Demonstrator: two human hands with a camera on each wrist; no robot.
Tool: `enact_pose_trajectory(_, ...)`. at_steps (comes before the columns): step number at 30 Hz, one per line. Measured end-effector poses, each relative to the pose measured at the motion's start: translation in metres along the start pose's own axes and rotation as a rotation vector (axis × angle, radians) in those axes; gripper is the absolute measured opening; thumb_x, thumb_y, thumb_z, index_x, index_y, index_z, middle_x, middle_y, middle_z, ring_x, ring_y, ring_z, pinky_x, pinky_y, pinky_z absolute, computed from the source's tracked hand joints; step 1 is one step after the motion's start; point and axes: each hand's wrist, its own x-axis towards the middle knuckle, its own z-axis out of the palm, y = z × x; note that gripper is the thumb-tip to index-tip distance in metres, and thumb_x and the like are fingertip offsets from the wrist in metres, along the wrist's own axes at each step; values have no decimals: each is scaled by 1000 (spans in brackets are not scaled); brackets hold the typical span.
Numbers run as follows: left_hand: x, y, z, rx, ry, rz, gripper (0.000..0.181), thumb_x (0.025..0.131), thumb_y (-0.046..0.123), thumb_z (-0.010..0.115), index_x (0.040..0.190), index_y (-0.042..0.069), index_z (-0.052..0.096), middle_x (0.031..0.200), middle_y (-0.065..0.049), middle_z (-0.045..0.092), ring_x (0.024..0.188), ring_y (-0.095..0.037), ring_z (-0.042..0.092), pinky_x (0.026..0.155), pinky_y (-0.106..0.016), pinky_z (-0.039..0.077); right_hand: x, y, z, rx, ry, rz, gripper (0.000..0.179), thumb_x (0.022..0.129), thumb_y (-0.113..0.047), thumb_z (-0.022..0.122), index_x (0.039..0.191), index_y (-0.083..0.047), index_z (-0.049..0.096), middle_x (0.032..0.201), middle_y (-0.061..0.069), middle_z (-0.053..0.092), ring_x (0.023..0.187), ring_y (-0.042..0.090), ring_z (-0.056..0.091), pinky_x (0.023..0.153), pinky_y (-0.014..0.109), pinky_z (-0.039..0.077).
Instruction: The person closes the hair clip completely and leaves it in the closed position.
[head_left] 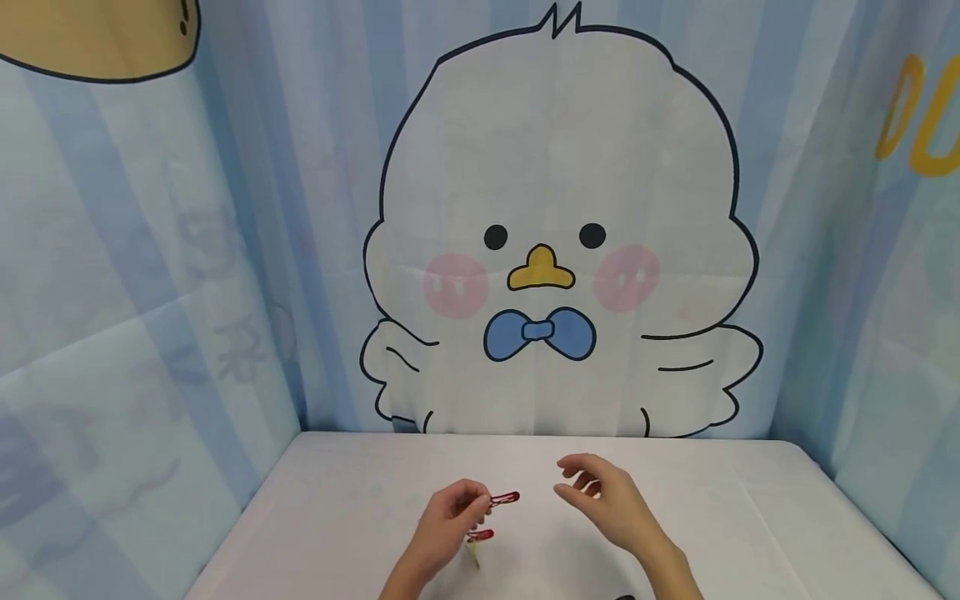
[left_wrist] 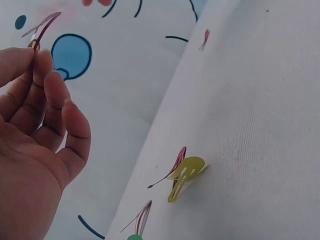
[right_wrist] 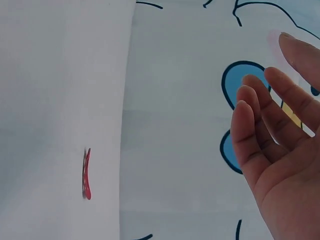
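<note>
Between thumb and forefinger, my left hand [head_left: 452, 518] pinches a red snap hair clip [head_left: 506, 498], raised above the white table. The left wrist view shows this clip [left_wrist: 50, 25] with its two arms spread apart. Below that hand, a second red snap clip [head_left: 482, 535] and a yellow snap clip [left_wrist: 189, 169] lie crossing each other on the table. My right hand [head_left: 607, 500] hovers to the right, fingers loosely bent, thumb apart from them, nothing in its grasp. Another red clip [right_wrist: 87, 175] rests on the table in the right wrist view.
The white table [head_left: 750, 517] meets a hanging cloth printed with a chick [head_left: 555, 167] at the back. More striped cloth [head_left: 135, 292] hangs at the sides. A green-tipped piece [left_wrist: 135, 237] shows at the left wrist view's bottom; a dark object [head_left: 625, 597] at the head view's lower edge.
</note>
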Motion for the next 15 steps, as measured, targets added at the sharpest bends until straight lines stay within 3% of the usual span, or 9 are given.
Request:
enact_pose_trajectory(6,-1,3,8,-35,5,-18,16,101,17,63,105,1,66,90,-5,64,83,-20,59,74,-34,53,-2,-9,7,32,-25,14,27,89,-20,79,112,-10,69,97,-5,65,83,11,59,75,27,51)
enact_pose_trajectory(15,0,6,16,-36,3,-2,19,103,15,60,108,-3,65,91,-5,65,85,-22,60,75,-34,54,-5,-16,15,119,-30,4,27,89,-19,79,113,-9,69,97,0,67,84,12,60,75,27,51)
